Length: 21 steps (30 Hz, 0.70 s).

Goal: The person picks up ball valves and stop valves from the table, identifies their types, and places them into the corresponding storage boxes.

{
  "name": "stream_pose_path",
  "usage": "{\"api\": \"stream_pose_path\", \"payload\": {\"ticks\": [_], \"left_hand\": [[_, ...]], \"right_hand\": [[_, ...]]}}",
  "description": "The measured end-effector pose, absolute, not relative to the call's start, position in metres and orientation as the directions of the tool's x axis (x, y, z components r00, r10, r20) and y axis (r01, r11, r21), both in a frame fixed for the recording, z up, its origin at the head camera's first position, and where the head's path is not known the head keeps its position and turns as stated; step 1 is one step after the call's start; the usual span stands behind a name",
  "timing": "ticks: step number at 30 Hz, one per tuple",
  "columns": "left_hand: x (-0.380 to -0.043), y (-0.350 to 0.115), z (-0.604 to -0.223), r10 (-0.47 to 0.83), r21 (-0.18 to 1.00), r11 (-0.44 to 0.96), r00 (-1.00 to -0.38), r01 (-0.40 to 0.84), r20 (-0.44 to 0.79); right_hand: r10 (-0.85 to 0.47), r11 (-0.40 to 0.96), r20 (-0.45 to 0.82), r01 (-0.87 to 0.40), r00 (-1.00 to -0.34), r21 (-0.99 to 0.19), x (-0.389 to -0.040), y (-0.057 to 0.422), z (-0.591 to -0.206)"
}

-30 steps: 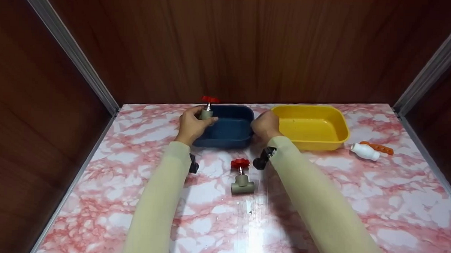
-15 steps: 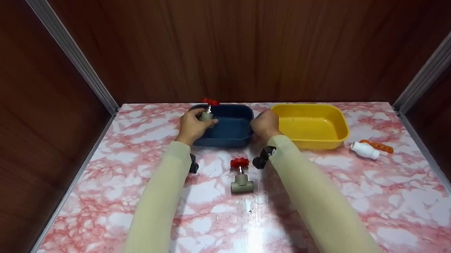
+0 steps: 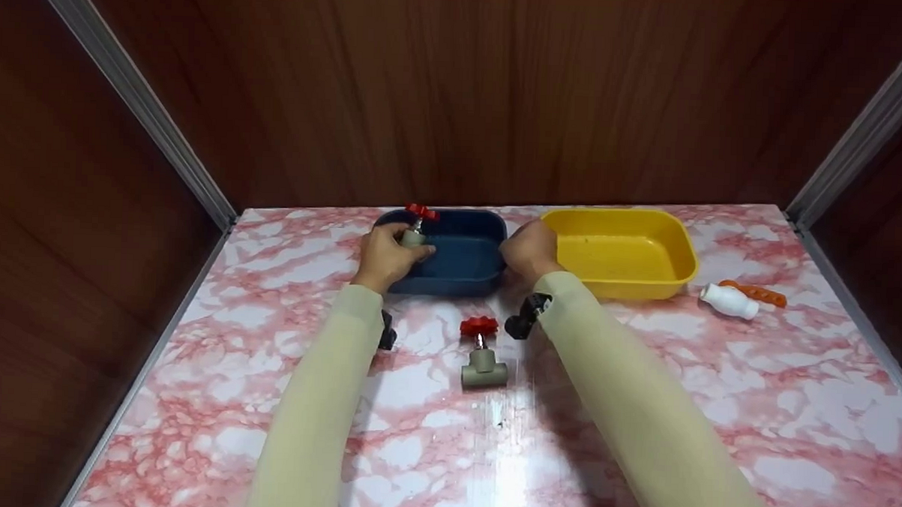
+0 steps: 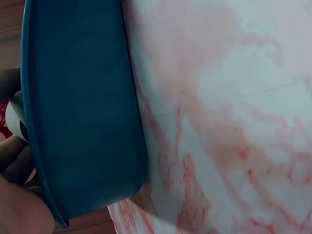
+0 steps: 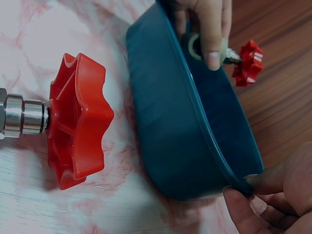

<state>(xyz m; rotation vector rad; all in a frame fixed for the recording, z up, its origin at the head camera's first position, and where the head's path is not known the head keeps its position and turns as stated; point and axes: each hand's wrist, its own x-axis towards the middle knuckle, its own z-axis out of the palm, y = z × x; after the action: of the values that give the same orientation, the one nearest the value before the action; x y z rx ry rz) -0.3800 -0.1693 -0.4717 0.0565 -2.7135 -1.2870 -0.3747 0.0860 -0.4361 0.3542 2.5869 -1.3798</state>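
My left hand [image 3: 385, 257] grips a grey stop valve [image 3: 412, 238] with a red handwheel, at the left end of the blue plastic bin [image 3: 450, 286]. The valve's wheel points up, above the rim; its lower part is hidden by fingers. In the right wrist view, thumb and fingers of my right hand [image 5: 280, 195] pinch the bin's rim at the other end. A second stop valve [image 3: 484, 367] lies on the table in front of the bin, and its red handwheel [image 5: 80, 122] looms close in that view. The left wrist view mostly shows the bin's outer wall [image 4: 87, 107].
Just right of the blue bin stands a yellow bin [image 3: 622, 289]. Farther right, a white plastic valve [image 3: 729, 301] with an orange handle [image 3: 761, 295] lies on the marbled table [image 3: 213, 395]. Brown wood-grain panels [image 3: 501, 98] rise at the back and sides.
My left hand has lowered the stop valve slightly into the blue bin, and its red wheel sits a little lower. The right hand keeps its place on the rim.
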Motion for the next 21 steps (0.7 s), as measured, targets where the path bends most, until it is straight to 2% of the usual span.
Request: {"api": "stream_pose_path", "payload": {"ticks": [6, 17, 21], "left_hand": [[-0.3792, -0.1687, -0.4706, -0.098, 0.766, 0.642, -0.991, 0.003, 0.086], [-0.3802, -0.1662, -0.4706, -0.106, 0.731, 0.681, -0.993, -0.038, 0.047], [-0.3813, -0.1649, -0.4717, -0.113, 0.72, 0.692, -0.993, -0.058, 0.028]], "right_hand": [[0.118, 0.535, -0.292, 0.309, -0.949, -0.786, -0.3753, 0.0857, -0.4361], [0.128, 0.569, -0.227, 0.259, -0.965, -0.781, -0.3763, 0.0858, -0.438], [0.132, 0.557, -0.243, 0.274, -0.961, -0.784, -0.3783, 0.0861, -0.4395]]}}
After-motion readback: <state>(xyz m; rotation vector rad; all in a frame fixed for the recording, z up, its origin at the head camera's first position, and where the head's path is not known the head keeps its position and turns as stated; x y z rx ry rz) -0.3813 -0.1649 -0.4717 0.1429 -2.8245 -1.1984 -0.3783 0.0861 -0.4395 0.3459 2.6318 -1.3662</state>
